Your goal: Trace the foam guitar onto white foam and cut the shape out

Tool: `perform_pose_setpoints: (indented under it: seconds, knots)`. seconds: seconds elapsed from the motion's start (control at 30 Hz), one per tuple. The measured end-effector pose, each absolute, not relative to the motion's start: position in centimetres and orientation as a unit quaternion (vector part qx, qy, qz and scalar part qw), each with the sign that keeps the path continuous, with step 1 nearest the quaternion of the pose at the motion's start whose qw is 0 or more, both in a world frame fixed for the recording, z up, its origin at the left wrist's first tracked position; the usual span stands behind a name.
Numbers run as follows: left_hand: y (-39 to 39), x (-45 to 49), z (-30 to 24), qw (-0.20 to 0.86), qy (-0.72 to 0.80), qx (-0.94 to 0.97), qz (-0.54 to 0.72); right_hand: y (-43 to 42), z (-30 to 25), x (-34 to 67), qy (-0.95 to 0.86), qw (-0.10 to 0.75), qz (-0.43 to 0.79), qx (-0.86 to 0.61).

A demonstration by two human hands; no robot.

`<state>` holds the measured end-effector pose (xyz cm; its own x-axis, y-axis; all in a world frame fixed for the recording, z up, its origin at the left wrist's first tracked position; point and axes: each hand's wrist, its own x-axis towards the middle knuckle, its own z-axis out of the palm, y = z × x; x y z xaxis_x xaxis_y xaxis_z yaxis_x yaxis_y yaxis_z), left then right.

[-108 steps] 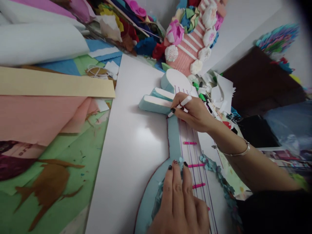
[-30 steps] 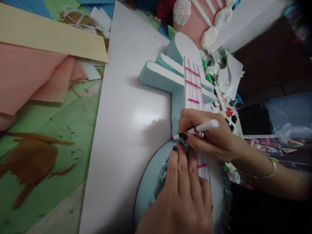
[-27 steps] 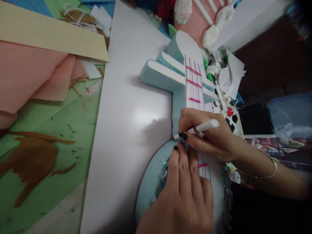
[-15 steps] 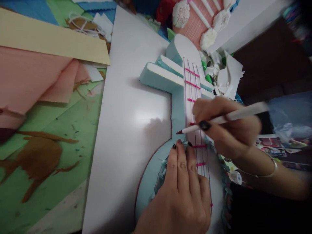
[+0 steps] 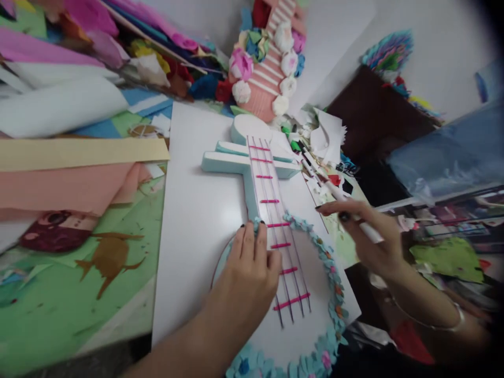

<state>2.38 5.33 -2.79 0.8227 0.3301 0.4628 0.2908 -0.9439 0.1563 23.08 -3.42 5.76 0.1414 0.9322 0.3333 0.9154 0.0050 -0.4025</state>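
A light-blue and white paper guitar (image 5: 252, 194) lies on a white board, with purple strings and pink crossbars along its neck. Small blue paper petals (image 5: 331, 273) line the right and lower rim of its body. My left hand (image 5: 244, 273) rests on the guitar body where it meets the neck, fingers stretched out and fingertips touching pale-blue paper bits at the edge. To the right of the guitar, my right hand (image 5: 376, 241) is raised, closed around a white-handled paintbrush (image 5: 371, 232). The brush is slightly blurred, apart from the guitar.
The white board (image 5: 192, 226) lies on a green-covered table (image 5: 59, 310). Coloured paper sheets (image 5: 66, 191) and brown scraps (image 5: 110, 257) are at left. A pink flower-trimmed paper piece (image 5: 260, 89) stands behind. Pens and white paper scraps (image 5: 326, 134) lie at back right.
My right hand has moved away from the guitar neck to the right, taking the paintbrush with it. My left hand stays on the guitar. The view has shifted, showing more of the surroundings.
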Motion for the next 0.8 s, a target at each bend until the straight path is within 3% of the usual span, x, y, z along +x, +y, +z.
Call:
perform_pose_setpoints:
  seconds: [0.17,0.33,0.47,0.6,0.8]
  knots:
    - [5.6,2.4,-3.0,0.0,0.151,0.955,0.256,-8.0,2.8,22.8,-0.603,0.19,0.13,-0.764]
    - [6.1,2.2,-3.0,0.004,0.144,0.954,0.263,-11.1,0.1,22.4,-0.544,0.274,0.164,-0.776]
    - [6.8,1.6,-1.9,0.103,0.181,0.947,0.246,-12.0,-0.8,22.3,-0.533,0.336,0.196,-0.751]
    - [6.9,0.6,-1.0,0.164,0.254,0.92,0.248,-12.0,-0.7,22.6,-0.555,0.342,0.226,-0.724]
    - [6.1,-1.9,-1.2,0.142,0.385,0.89,0.197,-12.4,-0.8,25.2,-0.599,0.368,0.208,-0.68]
